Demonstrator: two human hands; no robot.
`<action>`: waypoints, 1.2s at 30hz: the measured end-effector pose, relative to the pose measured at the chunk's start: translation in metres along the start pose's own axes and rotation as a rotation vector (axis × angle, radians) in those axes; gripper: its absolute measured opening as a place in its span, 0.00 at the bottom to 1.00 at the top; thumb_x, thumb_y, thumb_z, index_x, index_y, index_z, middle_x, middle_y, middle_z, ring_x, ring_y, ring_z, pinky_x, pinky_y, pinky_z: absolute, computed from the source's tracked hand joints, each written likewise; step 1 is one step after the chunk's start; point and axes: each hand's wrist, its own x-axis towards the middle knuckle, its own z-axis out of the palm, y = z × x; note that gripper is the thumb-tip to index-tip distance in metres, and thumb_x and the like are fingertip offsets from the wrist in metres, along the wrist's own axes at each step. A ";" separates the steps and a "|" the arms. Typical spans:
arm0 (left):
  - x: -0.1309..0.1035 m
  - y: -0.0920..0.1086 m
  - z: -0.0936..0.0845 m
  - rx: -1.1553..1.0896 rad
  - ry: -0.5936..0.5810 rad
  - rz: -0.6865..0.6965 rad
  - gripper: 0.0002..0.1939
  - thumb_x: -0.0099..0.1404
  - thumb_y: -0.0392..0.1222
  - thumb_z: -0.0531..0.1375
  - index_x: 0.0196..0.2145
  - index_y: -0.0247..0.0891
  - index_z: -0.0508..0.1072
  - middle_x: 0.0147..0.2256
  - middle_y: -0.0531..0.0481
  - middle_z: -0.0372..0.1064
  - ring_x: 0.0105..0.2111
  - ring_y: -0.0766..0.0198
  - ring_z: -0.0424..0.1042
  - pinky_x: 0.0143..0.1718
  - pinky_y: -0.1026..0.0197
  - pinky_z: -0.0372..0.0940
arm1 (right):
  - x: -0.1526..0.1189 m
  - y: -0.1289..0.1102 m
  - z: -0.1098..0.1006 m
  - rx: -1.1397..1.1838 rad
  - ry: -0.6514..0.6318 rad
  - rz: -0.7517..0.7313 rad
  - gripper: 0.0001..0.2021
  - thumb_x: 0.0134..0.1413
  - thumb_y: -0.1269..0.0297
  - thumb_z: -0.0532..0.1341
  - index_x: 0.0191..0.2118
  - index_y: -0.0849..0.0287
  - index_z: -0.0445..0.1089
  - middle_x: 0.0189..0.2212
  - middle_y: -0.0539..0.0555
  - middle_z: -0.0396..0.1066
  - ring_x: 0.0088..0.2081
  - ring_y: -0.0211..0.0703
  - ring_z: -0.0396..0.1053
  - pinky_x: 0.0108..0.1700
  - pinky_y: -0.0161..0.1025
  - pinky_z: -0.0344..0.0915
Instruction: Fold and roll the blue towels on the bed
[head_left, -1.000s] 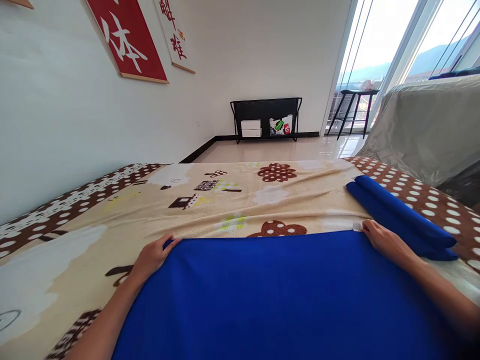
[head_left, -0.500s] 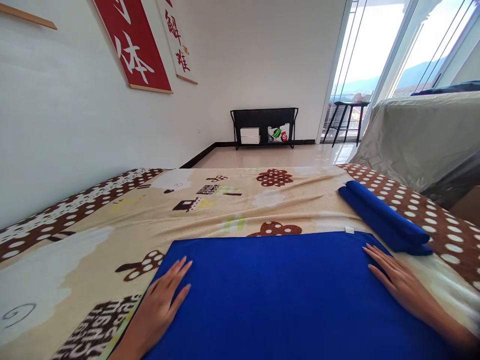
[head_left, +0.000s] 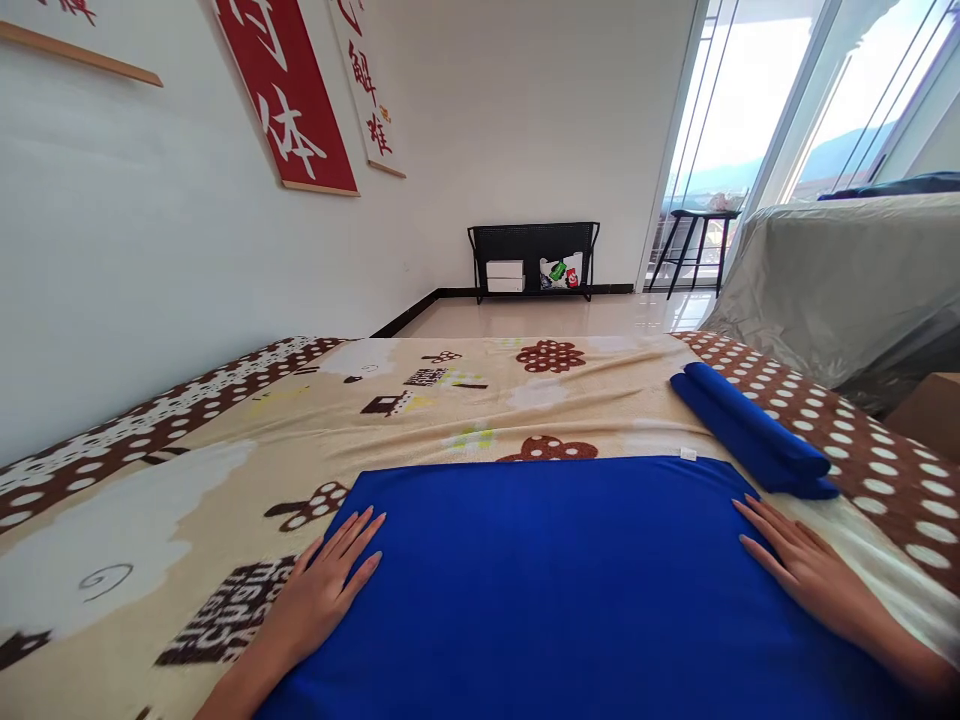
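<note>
A blue cloth (head_left: 540, 580) lies spread out and mostly smooth in front of me, with a small white tag (head_left: 688, 454) at its far edge. My left hand (head_left: 330, 578) rests flat on the cloth's left edge, fingers stretched out. On the right edge lies my right hand (head_left: 802, 560), also flat with its fingers extended. Neither hand grips anything. Just beyond my right hand is a second blue cloth (head_left: 750, 430), folded into a long narrow bundle. The near part of the spread cloth runs out of view.
Under the cloths is a patterned beige blanket (head_left: 420, 440) with brown dotted borders. A white wall with hanging scrolls (head_left: 300, 110) stands at the left. Farther back are a black rack (head_left: 534, 245), a stool (head_left: 701, 225) and a plastic-covered piece of furniture (head_left: 847, 270).
The view has shifted slightly to the left. My left hand has flattened a little along the cloth's edge; my right hand stays nearly in place. The cloths look unchanged.
</note>
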 end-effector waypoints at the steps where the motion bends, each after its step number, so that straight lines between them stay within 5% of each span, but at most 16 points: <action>1: 0.005 0.008 -0.009 0.006 -0.003 -0.024 0.28 0.72 0.55 0.46 0.67 0.52 0.53 0.68 0.50 0.49 0.68 0.53 0.50 0.65 0.39 0.48 | 0.009 -0.010 -0.008 -0.007 0.018 0.016 0.33 0.62 0.42 0.44 0.65 0.55 0.59 0.65 0.60 0.58 0.66 0.59 0.53 0.65 0.64 0.49; 4: 0.037 0.068 -0.034 0.032 0.107 -0.041 0.27 0.70 0.45 0.46 0.63 0.33 0.64 0.66 0.34 0.53 0.67 0.43 0.52 0.64 0.30 0.42 | 0.053 -0.076 -0.019 -0.005 0.086 0.000 0.32 0.63 0.49 0.42 0.61 0.65 0.65 0.63 0.68 0.58 0.66 0.63 0.52 0.66 0.66 0.43; 6: 0.068 0.135 -0.038 0.003 0.126 0.087 0.27 0.71 0.42 0.44 0.66 0.35 0.59 0.67 0.41 0.51 0.68 0.53 0.50 0.66 0.41 0.44 | 0.090 -0.145 -0.010 0.037 0.073 -0.105 0.29 0.65 0.54 0.42 0.65 0.63 0.60 0.66 0.64 0.54 0.68 0.53 0.49 0.69 0.57 0.43; 9: 0.108 0.227 -0.020 -0.044 0.130 0.245 0.29 0.72 0.41 0.45 0.69 0.38 0.51 0.69 0.48 0.47 0.69 0.63 0.47 0.67 0.55 0.47 | 0.133 -0.242 0.020 0.111 0.007 -0.287 0.27 0.67 0.59 0.44 0.68 0.57 0.54 0.67 0.55 0.53 0.68 0.40 0.49 0.68 0.44 0.49; 11: 0.121 0.252 -0.001 -0.064 0.118 0.271 0.28 0.73 0.43 0.45 0.68 0.39 0.52 0.69 0.47 0.48 0.68 0.63 0.49 0.66 0.54 0.49 | 0.144 -0.271 0.037 0.136 -0.029 -0.352 0.26 0.68 0.61 0.45 0.68 0.56 0.54 0.67 0.53 0.52 0.68 0.38 0.49 0.67 0.42 0.50; 14: 0.120 0.219 0.018 -0.080 0.096 0.246 0.28 0.74 0.52 0.44 0.68 0.46 0.52 0.69 0.51 0.49 0.68 0.61 0.49 0.67 0.50 0.48 | 0.139 -0.245 0.042 0.143 -0.053 -0.353 0.26 0.69 0.54 0.45 0.68 0.52 0.54 0.68 0.51 0.50 0.69 0.41 0.46 0.69 0.48 0.47; 20: 0.097 0.062 0.017 -0.063 0.069 0.036 0.30 0.73 0.58 0.41 0.69 0.49 0.48 0.69 0.51 0.46 0.69 0.57 0.46 0.67 0.44 0.43 | 0.113 -0.093 0.019 0.107 -0.089 -0.226 0.30 0.67 0.43 0.43 0.70 0.47 0.48 0.69 0.48 0.46 0.70 0.44 0.42 0.70 0.52 0.42; 24: 0.085 -0.002 0.020 -0.042 0.069 -0.099 0.33 0.72 0.60 0.41 0.70 0.46 0.46 0.70 0.50 0.44 0.69 0.54 0.44 0.67 0.41 0.41 | 0.102 -0.036 0.020 0.063 -0.068 -0.110 0.33 0.66 0.41 0.41 0.71 0.48 0.45 0.70 0.48 0.44 0.70 0.45 0.41 0.70 0.52 0.41; 29: 0.077 -0.027 0.030 -0.032 0.073 -0.196 0.36 0.71 0.63 0.39 0.70 0.44 0.43 0.70 0.50 0.41 0.70 0.53 0.43 0.67 0.39 0.40 | 0.096 -0.014 0.033 0.001 0.009 0.064 0.38 0.65 0.39 0.39 0.71 0.59 0.45 0.70 0.56 0.43 0.71 0.48 0.39 0.71 0.52 0.41; 36: 0.085 -0.021 0.021 -0.023 0.131 -0.211 0.36 0.71 0.60 0.40 0.68 0.37 0.52 0.68 0.44 0.50 0.67 0.51 0.51 0.66 0.40 0.43 | 0.105 -0.021 0.025 -0.020 0.079 0.117 0.38 0.65 0.40 0.39 0.69 0.63 0.50 0.68 0.61 0.50 0.69 0.50 0.46 0.69 0.52 0.45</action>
